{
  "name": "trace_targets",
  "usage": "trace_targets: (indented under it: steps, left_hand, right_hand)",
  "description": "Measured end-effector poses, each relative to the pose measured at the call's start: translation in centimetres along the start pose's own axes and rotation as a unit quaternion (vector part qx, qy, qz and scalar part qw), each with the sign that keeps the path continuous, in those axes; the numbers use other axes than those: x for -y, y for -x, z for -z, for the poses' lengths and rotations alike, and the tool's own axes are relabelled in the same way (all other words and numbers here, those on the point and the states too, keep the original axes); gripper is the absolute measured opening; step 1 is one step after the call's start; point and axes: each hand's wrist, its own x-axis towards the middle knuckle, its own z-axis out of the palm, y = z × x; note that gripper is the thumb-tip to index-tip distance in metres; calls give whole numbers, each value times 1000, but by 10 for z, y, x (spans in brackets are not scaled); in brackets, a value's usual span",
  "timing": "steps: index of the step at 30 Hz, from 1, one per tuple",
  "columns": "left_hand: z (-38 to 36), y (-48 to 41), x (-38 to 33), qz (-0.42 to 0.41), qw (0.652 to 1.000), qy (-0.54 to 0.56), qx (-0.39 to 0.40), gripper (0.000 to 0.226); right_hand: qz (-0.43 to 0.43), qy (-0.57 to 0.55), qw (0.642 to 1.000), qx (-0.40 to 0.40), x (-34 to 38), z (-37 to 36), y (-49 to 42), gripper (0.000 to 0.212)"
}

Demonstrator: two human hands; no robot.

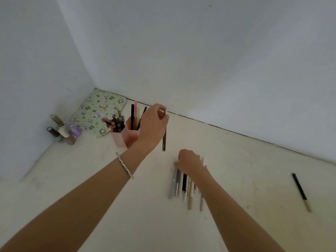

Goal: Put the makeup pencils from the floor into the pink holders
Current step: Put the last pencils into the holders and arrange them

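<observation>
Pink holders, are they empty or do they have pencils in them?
Not empty. Both pink holders have pencils standing in them, poking above the rims.

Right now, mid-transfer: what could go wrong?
1. The left hand pinches the dark pencil at its top end only; it may swing and miss the pink holders.
2. The holder nearer the bottles looks packed; another pencil might jam.
3. The right hand is on the pile and could scatter it; the lone black pencil may get overlooked.
</observation>
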Motion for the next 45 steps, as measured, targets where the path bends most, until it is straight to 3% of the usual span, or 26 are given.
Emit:
trace_targets:
  steps: [9, 13, 17, 20, 23, 26, 29, 31, 34, 39, 42, 45]
  left_hand:
    - [65, -34, -6, -100, 984, 12, -147, 18]
    - [83, -47, 7, -96, 984, -18, -150, 18]
    - [88, -50, 12, -91, 984, -13, -152, 19]
    - [84, -48, 9, -101, 984, -3, -148, 19]
    - [81, -46, 7, -111, 984, 5, -136, 19]
    - [83, -48, 8, -114, 983, 11, -144, 19]
    - [90, -55, 15, -108, 981, 3, -160, 20]
    - [91, -57, 20, -109, 980, -17, -165, 20]
    - [88, -54, 29, -104, 984, -54, -137, 18]
    - [87, -48, 44, -66, 980, -183, -48, 22]
    - [94, -47, 43, -29, 984, -165, -60, 29]
    - [101, -48, 39, -18, 990, -115, -77, 33]
  right_hand:
    - [23, 16, 999, -17, 33, -6, 0, 7]
    - [20, 14, 1000, -17, 37, 7, -2, 34]
    - [29, 53, 998, 14, 41, -8, 3, 44]
    - [39, 16, 999, 15, 46, -28, 7, 30]
    - [30, -90, 995, -28, 50, -27, 6, 22]
    - [24, -268, 948, -169, 54, -5, 3, 11]
    - [71, -407, 856, -310, 62, 23, 4, 10]
    - [102, -440, 811, -371, 68, 36, 6, 12]
    - [132, -466, 774, -408, 78, 44, 8, 16]
    - [171, -468, 752, -431, 95, 41, 8, 20]
    - [199, -454, 759, -422, 108, 39, 6, 19]
    - [217, -423, 792, -383, 120, 33, 0, 19]
